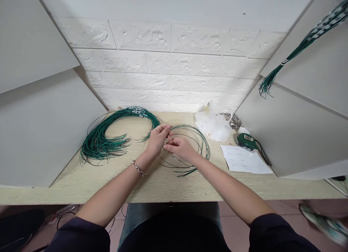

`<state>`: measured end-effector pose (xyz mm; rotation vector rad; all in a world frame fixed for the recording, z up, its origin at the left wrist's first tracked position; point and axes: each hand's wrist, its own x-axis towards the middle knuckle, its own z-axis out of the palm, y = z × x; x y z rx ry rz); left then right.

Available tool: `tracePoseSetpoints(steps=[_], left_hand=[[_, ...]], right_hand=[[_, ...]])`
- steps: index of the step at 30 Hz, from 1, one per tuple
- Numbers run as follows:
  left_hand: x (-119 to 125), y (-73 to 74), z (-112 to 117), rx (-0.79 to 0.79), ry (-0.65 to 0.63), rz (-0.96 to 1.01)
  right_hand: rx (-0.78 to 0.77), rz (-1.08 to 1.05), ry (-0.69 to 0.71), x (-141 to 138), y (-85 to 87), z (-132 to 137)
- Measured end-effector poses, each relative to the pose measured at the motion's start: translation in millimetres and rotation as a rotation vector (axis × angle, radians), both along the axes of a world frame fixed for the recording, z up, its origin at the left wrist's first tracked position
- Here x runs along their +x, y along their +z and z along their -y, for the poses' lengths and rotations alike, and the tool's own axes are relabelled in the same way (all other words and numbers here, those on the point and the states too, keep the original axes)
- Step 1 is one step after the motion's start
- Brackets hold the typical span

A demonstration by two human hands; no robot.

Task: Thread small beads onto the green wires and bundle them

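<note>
My left hand [159, 137] and my right hand [178, 147] meet over the middle of the wooden table [163, 186], fingers pinched together on thin green wire. The wire belongs to a small coil of green wires [199, 143] lying under and to the right of my hands, its loose ends fanning toward me. A large curved bundle of green wires [108, 134] lies to the left, its cut ends spread out near my left wrist, which wears a bracelet.
A white plastic bag [212, 125] with small metal parts [233, 121] sits at the back right. Beside it lie a green tape measure [246, 141] and a sheet of paper [244, 159]. White panels wall both sides; a green wire bundle [299, 45] hangs at the upper right.
</note>
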<state>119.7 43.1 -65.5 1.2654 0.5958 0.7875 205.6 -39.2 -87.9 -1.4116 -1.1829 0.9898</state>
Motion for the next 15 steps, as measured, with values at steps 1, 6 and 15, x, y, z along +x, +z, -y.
tracePoseSetpoints(steps=[1, 6, 15], left_hand=[[0.0, -0.2, 0.5, -0.012, 0.006, 0.005], [0.1, 1.0, -1.0, -0.115, 0.028, 0.057], [-3.1, 0.5, -8.2, -0.253, -0.016, 0.087]], right_hand=[[0.012, 0.012, 0.008, -3.1, -2.0, -0.4], [0.053, -0.147, -0.045, -8.0, -4.2, -1.6], [0.062, -0.311, -0.239, 5.8, 5.4, -2.6]])
